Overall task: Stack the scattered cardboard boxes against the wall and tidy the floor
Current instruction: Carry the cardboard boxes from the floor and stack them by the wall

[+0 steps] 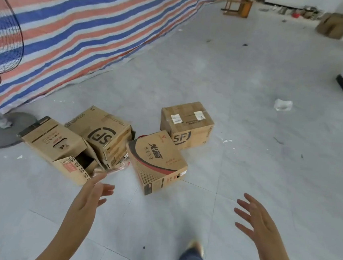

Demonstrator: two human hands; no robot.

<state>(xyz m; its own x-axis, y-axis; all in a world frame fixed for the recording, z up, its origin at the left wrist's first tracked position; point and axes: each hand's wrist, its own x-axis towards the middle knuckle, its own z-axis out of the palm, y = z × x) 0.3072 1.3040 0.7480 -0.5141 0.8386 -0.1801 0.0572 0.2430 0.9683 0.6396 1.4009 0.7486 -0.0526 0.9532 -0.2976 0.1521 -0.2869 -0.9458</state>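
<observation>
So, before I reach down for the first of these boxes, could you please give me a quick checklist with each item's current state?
1. Left hand free: ok, open.
2. Right hand free: ok, open.
3. Red-printed box within reach: ok, nearest, between both hands.
4. Taped SF box closed: ok.
5. Open-ended box sound: not ok, flaps torn open.
6. Box contents or weight: cannot tell.

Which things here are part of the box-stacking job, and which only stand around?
Job:
- opened box
- crushed SF box
- box with red stripe
- taped SF box
- white scrap
- left hand and right hand, both holding nothing

Just there:
- fan
- striped tarp
- wooden stool
</observation>
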